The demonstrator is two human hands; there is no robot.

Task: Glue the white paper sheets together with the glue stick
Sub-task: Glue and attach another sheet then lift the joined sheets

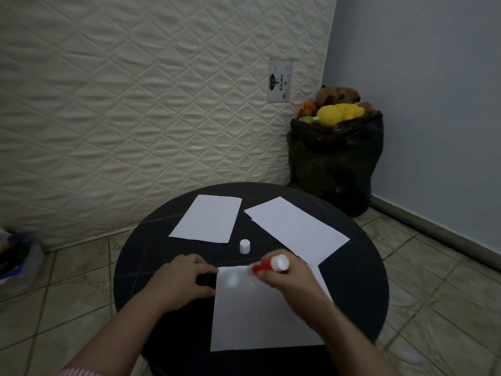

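On a round black table a white paper sheet lies nearest to me. My right hand grips a red glue stick with a white end, tilted over the sheet's top edge. My left hand rests at the sheet's top left corner, fingers curled on the table and the paper's edge. The stick's white cap stands upright just beyond. Two more white sheets lie farther back: one at the left, one at the right, which seems to overlap another sheet.
A quilted mattress leans upright behind the table. A black bag full of plush toys stands in the corner by the blue wall. Tiled floor surrounds the table; a blurred bag lies at the far left.
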